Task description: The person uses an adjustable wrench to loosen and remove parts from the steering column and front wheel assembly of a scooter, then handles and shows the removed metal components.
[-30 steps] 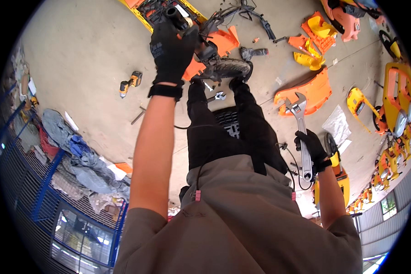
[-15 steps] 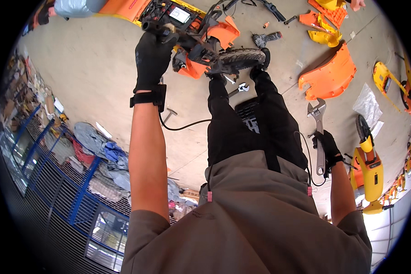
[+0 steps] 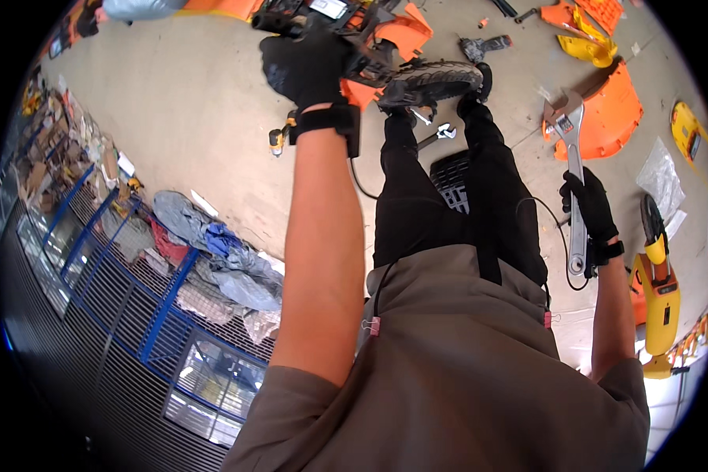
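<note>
My right hand [image 3: 591, 203], in a black glove, is wrapped round the handle of a large adjustable wrench [image 3: 576, 149]. Its jaws point away from me, over an orange curved panel [image 3: 612, 118]. At the upper left my left hand [image 3: 305, 67], also gloved, is curled against the dark parts of a partly stripped scooter-like vehicle [image 3: 376, 61]. Its fingertips blend into the black parts, so what they grip is hidden. Just beyond it a black tube end [image 3: 271, 22] sticks out. The vehicle's tyre [image 3: 439, 77] lies by my feet.
On the floor near my feet lie a smaller adjustable wrench [image 3: 446, 131], a grey cordless drill [image 3: 484, 47] and a black slatted part [image 3: 451, 179]. A yellow-and-black tool [image 3: 278, 141] lies by my left wrist. Yellow-and-orange bodywork [image 3: 661, 307] stands at right; crumpled cloths [image 3: 236, 267] at left.
My left hand has shifted right and toward me from the black tube end. My right hand has raised the large wrench farther forward. The whole view has also shifted slightly.
</note>
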The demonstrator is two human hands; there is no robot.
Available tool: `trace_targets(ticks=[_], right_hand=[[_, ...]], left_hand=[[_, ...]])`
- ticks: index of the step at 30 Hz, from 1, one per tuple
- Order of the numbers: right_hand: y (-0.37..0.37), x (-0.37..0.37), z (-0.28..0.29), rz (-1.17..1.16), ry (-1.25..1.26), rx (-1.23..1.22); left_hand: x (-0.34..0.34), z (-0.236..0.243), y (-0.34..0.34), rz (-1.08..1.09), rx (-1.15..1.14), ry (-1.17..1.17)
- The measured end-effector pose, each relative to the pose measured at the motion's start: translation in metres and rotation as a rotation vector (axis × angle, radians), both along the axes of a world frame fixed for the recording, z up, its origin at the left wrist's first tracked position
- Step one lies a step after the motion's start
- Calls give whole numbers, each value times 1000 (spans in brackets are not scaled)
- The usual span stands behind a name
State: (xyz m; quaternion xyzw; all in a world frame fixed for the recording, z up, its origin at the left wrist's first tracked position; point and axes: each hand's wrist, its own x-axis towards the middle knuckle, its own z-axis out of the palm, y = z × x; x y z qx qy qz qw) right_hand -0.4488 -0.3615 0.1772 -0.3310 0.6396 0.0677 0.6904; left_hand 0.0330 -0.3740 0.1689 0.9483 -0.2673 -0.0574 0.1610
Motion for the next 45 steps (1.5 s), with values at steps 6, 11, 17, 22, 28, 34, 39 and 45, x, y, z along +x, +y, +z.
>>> trace_targets(ticks=[6,11,17,22,28,34,39,45], right_hand=[[-22,66,36,-6,-197,-49],[-20,83,50,74,-261,-9],[-12,71,39,70,-288,12],[-4,56,21,-7,-285,27],[-8,46,12,-88,-266,90],[-7,36,4,-143,-228,75],[-7,28,0,-173,-207,101],[-3,31,-9,-99,-208,79]], left_hand=[[48,4,35,-449,-242,240],[56,20,24,-469,-156,436],[42,25,15,-508,-94,274],[5,8,-1,-113,60,-149],[23,26,25,-285,-174,500],[49,22,30,-238,-199,754],[49,23,27,-228,-193,665],[15,4,10,-86,-32,82]])
